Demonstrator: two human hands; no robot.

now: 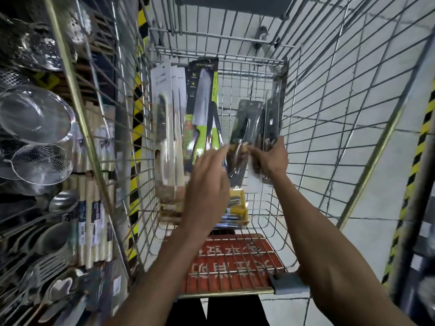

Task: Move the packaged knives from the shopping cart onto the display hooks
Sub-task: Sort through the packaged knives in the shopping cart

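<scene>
Head view: early going, by the look of it, with the knives all down in the shopping cart (286, 208).
The right hand (270, 158) clamps the dark knife packs (248, 121) near the cart's right wall. The left hand (207, 184) reaches in with fingers straight, gripping nothing (tips blurred). White packs (167, 128) lean on the left wall, a green pack (202, 102) stands at the far end, and a yellow pack (240, 205) lies on the floor, none hung.

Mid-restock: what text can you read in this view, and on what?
Red sign on the cart: white Chinese characters, upside down behind wire, not reliably readable.
Green-black knife package: header print, too blurred.
White knife packages: tiny print, unreadable.
Dark knife packages in the right hand: nothing legible.
Shelf item labels: blurred.
Nothing can be quoted.
</scene>
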